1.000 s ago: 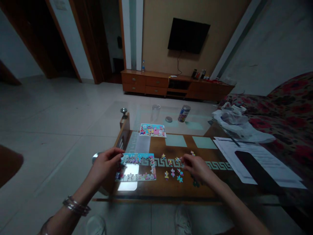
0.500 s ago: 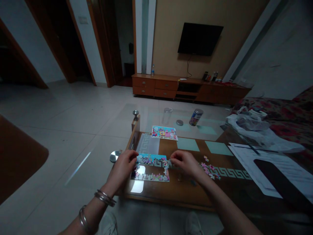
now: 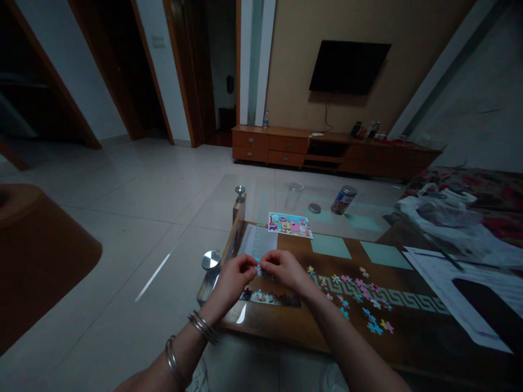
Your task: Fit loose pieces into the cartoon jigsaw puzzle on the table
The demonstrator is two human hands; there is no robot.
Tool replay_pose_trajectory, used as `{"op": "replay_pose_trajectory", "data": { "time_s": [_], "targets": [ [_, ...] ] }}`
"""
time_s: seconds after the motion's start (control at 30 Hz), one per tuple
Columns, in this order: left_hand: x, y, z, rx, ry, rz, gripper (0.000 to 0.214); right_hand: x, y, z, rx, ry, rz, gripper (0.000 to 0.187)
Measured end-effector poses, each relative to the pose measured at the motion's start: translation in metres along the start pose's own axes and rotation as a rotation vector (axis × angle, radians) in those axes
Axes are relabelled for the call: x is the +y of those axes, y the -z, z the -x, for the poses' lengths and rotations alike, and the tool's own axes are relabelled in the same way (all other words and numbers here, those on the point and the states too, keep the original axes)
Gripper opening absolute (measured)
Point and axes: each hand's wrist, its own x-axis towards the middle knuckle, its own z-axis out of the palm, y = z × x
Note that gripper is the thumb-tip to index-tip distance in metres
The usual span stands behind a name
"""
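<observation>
A partly built jigsaw puzzle [image 3: 269,297] lies near the front left corner of the glass-topped table [image 3: 286,326]. My left hand [image 3: 235,277] and my right hand [image 3: 286,269] meet above its far edge, fingers pinched together. Between the fingertips shows a small puzzle piece [image 3: 258,268]; which hand grips it I cannot make out. Both hands hide most of the puzzle's upper part. Several loose puzzle pieces [image 3: 359,302] are scattered on the table to the right of my right hand.
A cartoon reference picture [image 3: 290,224] lies farther back on the table, with a clear glass [image 3: 293,196], a round lid [image 3: 314,207] and a printed jar [image 3: 343,200] behind it. White papers [image 3: 449,272] and a plastic bag [image 3: 445,218] lie at the right. A TV cabinet [image 3: 327,149] stands at the wall.
My right hand has moved left from the loose pieces to the puzzle and now meets my left hand over its far edge. The view has shifted left.
</observation>
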Motion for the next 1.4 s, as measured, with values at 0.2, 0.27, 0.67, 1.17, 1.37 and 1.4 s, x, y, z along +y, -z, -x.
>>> {"op": "replay_pose_trajectory", "data": {
  "time_s": [0.2,0.27,0.67,1.17,1.37,1.4],
  "targets": [
    [-0.007,-0.002,-0.005,0.043,0.064,0.123,0.012,-0.002,-0.003,0.004,0.078,0.073,0.057,0.014],
    [-0.009,-0.003,-0.006,0.054,0.076,0.156,0.012,-0.001,-0.003,0.007,0.161,0.156,0.185,0.01],
    [-0.008,0.007,-0.012,0.111,0.108,0.214,0.032,0.0,-0.006,0.017,0.247,0.272,0.406,0.009],
    [-0.007,-0.01,0.003,-0.147,0.136,0.123,0.029,-0.009,-0.014,0.045,0.21,0.082,0.094,0.017],
    [-0.017,0.003,-0.001,0.025,-0.223,-0.554,0.024,0.007,0.004,0.085,0.099,0.125,0.291,0.024],
    [-0.021,0.008,-0.003,0.047,-0.29,-0.658,0.023,0.011,0.01,0.091,0.094,0.1,0.307,0.022]
  ]
}}
